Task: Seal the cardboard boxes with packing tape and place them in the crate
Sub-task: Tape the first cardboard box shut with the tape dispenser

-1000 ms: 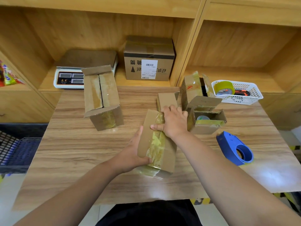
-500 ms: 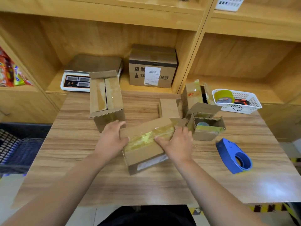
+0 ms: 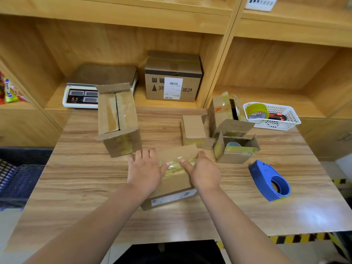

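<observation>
A small cardboard box lies flat in the middle of the wooden table, a strip of yellowish tape across its top. My left hand lies flat on its left part and my right hand on its right part, both thumbs pressing the tape. A blue tape dispenser lies on the table to the right. A larger box with loose flaps stands at the back left. At the far left, below the table, is the dark blue crate.
A small closed box, an open box and a taped upright box stand behind my right hand. A white basket holds a tape roll. A scale and a labelled box sit on the shelf.
The box was turned from lengthwise to crosswise and laid flat. Both hands moved onto its top, thumbs now meeting over the tape.
</observation>
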A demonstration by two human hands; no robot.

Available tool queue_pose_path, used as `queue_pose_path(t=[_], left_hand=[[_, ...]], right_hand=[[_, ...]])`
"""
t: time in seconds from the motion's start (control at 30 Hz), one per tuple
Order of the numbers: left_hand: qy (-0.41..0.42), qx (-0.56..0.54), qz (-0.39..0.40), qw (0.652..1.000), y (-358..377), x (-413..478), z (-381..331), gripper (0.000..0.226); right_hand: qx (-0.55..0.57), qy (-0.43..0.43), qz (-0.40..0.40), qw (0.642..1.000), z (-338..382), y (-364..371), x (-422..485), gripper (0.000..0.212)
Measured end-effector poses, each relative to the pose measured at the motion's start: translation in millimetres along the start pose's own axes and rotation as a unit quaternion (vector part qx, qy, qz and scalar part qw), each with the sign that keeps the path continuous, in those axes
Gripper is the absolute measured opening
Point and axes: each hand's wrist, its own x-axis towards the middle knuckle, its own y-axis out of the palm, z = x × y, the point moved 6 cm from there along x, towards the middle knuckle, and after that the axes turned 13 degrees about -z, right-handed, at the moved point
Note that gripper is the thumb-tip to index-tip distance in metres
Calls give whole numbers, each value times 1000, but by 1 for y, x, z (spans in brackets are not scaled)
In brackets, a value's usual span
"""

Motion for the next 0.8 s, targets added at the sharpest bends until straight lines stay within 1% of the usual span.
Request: queue_pose_path(t=[0.1,0.17,0.23,0.33,0.43,0.47,0.53,0.57,0.63,0.7,0.8], left_hand=[[-1,-22,-2,1000,0,0,1,64],[0,-31,-3,1000,0,0,2,65],[-1,-40,1,999,0,0,2,63],[-3,-47,3,999,-2,0,3,61],[-5,-51,2,999,-4,-1,3,59],[-7,-56,2,998,-4,-1,3,59],[-10,-63,1,998,-3,-1,4,59],[-10,-64,-1,998,-3,-1,4,60],[-9,-61,-5,998,-3,-1,5,61],[-10,-59,-8,998,-2,-1,5,60],[-16,-75,-11,997,-1,-1,6,54]], right_hand=[[33,9,-6,999,-7,-3,4,45],[87,12,-6,996,-9,-5,5,33],[139,37,-10,990,-12,-7,5,26],[167,99,-19,981,-16,-5,7,27],[177,126,-13,976,-18,-3,8,31],[206,135,-13,969,-20,-2,7,33],[295,159,-3,942,-25,0,2,35],[328,158,9,931,-26,2,-3,31],[352,127,24,927,-25,5,-13,22],[355,115,-6,928,-27,6,-18,22],[365,147,-39,918,-28,8,-19,25]])
